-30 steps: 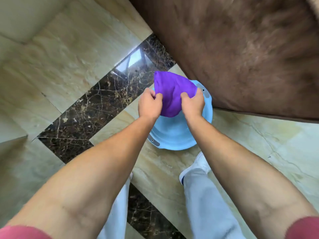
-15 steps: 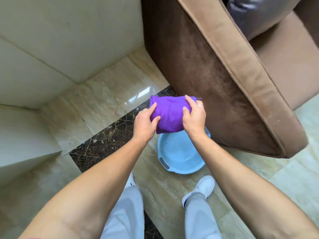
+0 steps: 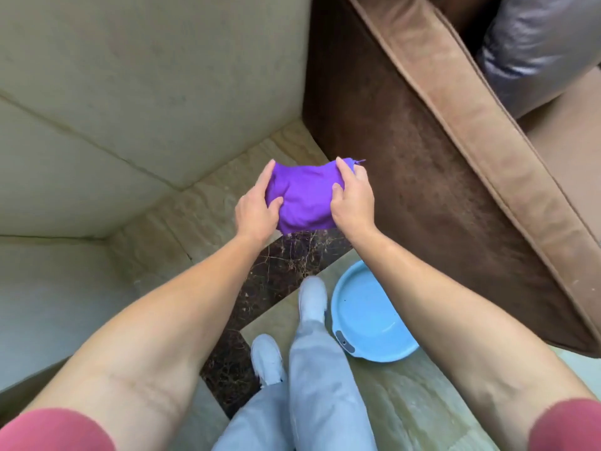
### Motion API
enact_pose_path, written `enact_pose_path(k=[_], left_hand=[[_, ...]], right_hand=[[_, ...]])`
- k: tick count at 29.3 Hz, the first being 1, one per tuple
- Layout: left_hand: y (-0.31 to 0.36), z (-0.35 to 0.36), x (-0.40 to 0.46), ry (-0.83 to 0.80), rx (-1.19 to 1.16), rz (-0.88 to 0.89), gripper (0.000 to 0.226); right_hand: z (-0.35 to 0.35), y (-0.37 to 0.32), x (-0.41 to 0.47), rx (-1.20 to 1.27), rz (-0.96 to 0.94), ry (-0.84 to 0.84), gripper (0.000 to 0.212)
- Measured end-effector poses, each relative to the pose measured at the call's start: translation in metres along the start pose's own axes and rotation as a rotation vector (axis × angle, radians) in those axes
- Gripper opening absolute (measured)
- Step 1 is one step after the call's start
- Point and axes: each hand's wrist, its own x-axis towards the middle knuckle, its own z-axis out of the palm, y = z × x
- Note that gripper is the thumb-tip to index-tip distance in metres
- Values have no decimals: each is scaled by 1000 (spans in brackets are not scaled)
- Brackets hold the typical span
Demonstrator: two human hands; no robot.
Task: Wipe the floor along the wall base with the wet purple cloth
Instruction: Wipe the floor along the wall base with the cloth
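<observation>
Both hands are out in front, holding the purple cloth [image 3: 305, 198] up in the air between them; the left hand [image 3: 257, 208] grips its left end, thumb pressed into the front and fingers curled round behind; the right hand [image 3: 353, 198] clamps the right end the same way, thumb on the near face, fingers wrapped over the top edge. The cloth is bunched into a soft, rounded wad, smooth and matte, with a thread sticking out at its upper right corner; it hangs well above the floor [image 3: 208, 209], which is glossy beige marble crossed by a dark, veined strip [image 3: 286, 258]. The pale wall [image 3: 140, 92] meets that floor just beyond the hands; to the right stands a sofa [image 3: 422, 177] in fuzzy brown fabric with a lighter tan edge. A round, shallow blue plastic basin [image 3: 367, 320] sits on the floor against the sofa, beside a white shoe [image 3: 312, 297].
</observation>
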Motion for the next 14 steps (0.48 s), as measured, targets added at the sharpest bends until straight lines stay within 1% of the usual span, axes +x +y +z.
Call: enact_pose_path(k=[3,6,8,11,13,14], left_hand=[[-7,8,33,-20,-37,-29,73],[-17,19,72,-10,-7,-53,70],[-31,35,101,0,-35,-88,72],[-57,62,142,-4,-119,-102,74],[-77,81,160,12,-125,-113,75],[-101,103,182,26,-120,-138,75]], right_hand=[[18,8,37,0,-5,-36,52],[38,18,80,-34,-34,-61,52],[56,26,108,-40,-39,-77,52],[85,38,152,-77,-94,-80,53],[108,50,173,-121,-120,-93,54],[136,64,196,-145,-140,-108,54]])
